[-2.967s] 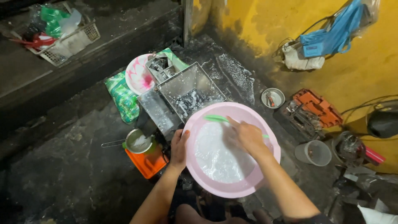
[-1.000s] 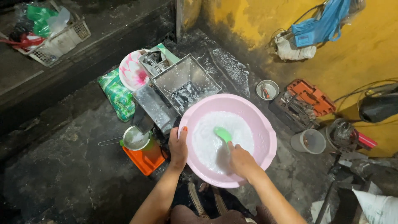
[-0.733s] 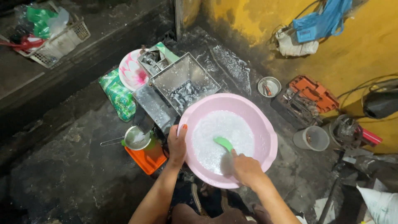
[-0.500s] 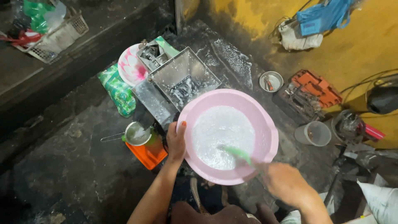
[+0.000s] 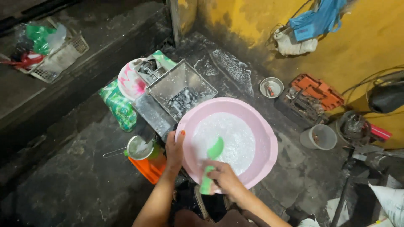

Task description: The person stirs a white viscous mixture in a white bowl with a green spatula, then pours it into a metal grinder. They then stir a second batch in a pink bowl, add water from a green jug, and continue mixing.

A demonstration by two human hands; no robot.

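A large pink basin (image 5: 266, 133) sits on the dark floor, its bottom covered in white shredded stuff (image 5: 233, 136). My left hand (image 5: 174, 148) grips the basin's near left rim. My right hand (image 5: 223, 176) is at the near rim, closed around a green plastic scoop (image 5: 211, 162) whose blade points into the white stuff.
Behind the basin stands a square metal hopper (image 5: 179, 92) with a pink patterned plate (image 5: 130, 80) and a green bag (image 5: 118, 105). A metal mug (image 5: 139, 147) rests on an orange block (image 5: 147, 168). To the right are a small metal bowl (image 5: 271, 87), orange tool (image 5: 315, 90) and grey cup (image 5: 318, 137).
My right hand swept the green scoop from the basin's far side down to the near rim, swung out to the right, then came back to the near edge. My left hand stayed on the rim.
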